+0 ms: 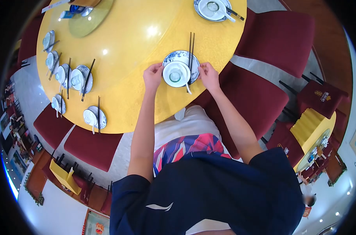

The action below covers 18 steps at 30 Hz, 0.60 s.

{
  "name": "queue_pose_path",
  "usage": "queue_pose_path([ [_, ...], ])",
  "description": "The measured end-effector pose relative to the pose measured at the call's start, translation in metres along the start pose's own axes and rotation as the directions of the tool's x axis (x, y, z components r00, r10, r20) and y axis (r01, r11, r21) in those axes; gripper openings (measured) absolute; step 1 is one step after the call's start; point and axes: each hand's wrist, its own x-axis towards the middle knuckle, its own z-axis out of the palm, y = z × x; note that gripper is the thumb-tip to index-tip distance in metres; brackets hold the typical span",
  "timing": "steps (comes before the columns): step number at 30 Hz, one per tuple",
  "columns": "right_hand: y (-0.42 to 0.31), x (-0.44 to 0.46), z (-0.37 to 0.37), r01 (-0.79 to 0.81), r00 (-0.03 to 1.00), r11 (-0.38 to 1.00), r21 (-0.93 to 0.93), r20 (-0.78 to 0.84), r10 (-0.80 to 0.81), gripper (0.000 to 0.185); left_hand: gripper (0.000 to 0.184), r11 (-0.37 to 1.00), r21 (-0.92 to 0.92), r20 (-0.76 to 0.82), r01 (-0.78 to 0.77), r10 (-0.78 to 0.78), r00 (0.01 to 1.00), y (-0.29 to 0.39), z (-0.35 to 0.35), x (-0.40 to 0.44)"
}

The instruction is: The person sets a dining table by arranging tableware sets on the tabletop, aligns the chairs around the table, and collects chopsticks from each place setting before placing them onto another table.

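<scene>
A blue-and-white patterned plate [174, 57] lies on the yellow-covered round table [127, 86] in front of me. My left hand [153, 76] pinches its left rim, and my right hand [209, 76] grips the rim on the opposite side. On the plate sits a white bowl [167, 81] with a small clear glass [175, 76] inside. A white spoon [188, 87] leans out of the bowl toward my body. Dark chopsticks [191, 49] lie across the plate's right part, pointing away from me.
Several similar place settings stand along the left edge, one plate [101, 122] nearest. Another setting's bowl [204, 11] is at the far right. A glass turntable [86, 25] occupies the table's centre. Maroon chairs [250, 102] surround the table. Another person [308, 192] is at the lower right.
</scene>
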Motion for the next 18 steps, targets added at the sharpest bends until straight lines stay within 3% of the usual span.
queue_pose_path([
  [2, 0.0, 0.012, -0.004, -0.005, 1.0, 1.0, 0.019, -0.018, 0.005, 0.016, 0.018, 0.995, -0.089, 0.04, 0.054, -0.05, 0.998, -0.001, -0.001, -0.012],
  [3, -0.003, 0.016, -0.007, 0.039, 0.999, 0.997, -0.064, -0.011, -0.039, 0.016, 0.018, 0.978, -0.173, 0.086, 0.118, -0.105, 0.991, -0.003, -0.003, -0.022],
  [8, -0.026, 0.032, -0.018, 0.154, 0.988, 0.965, -0.213, 0.049, -0.147, 0.016, 0.016, 0.98, -0.08, 0.121, 0.182, -0.172, 0.978, -0.009, 0.001, -0.049],
  [11, -0.024, 0.041, -0.02, 0.237, 0.966, 0.926, -0.294, 0.176, -0.191, 0.016, 0.016, 0.957, -0.012, 0.176, 0.288, -0.282, 0.943, -0.002, 0.004, -0.066],
  [16, -0.037, 0.058, -0.026, 0.285, 0.939, 0.894, -0.345, 0.288, -0.188, 0.016, 0.021, 0.891, -0.174, 0.272, 0.42, -0.367, 0.89, -0.009, 0.014, -0.077],
  [18, -0.036, 0.066, -0.025, 0.421, 0.893, 0.839, -0.343, 0.319, -0.318, 0.017, 0.021, 0.88, -0.171, 0.31, 0.442, -0.378, 0.872, -0.015, 0.022, -0.078],
])
